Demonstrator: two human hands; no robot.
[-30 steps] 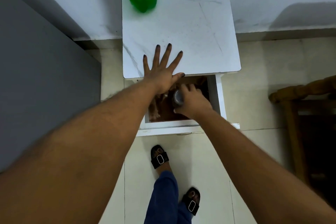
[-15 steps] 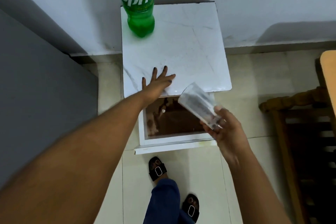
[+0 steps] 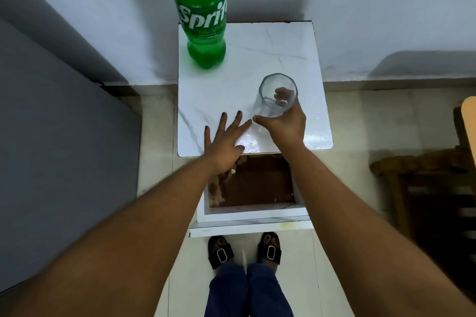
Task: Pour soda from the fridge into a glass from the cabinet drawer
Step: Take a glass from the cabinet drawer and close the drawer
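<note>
Two hands in view: right hand (image 3: 282,123) has its grip wrapped round the lower half of the glass (image 3: 277,96), fingers showing through the clear wall on the far side, thumb on the near side; glass upright, mouth up, empty, base at or just above the surface (image 3: 291,41), can't tell if it's touching. Sits toward the right edge, near the front. Left hand (image 3: 224,141) lies flat, fingers spread, palm pressing the front edge of the surface, holding nothing. Glass looks rigid, smooth, thin-walled, so likely slippery and breakable on that hard top; a low wrap grip suits it, set down gently. Soda bottle (image 3: 202,20) stands upright at the back left corner, well apart from the glass, looks near full, so probably heavy and a bit squashy; best taken round the mid body at the label, cap not in view. Drawer (image 3: 257,215) below the front edge is pulled open, inside brown.
</note>
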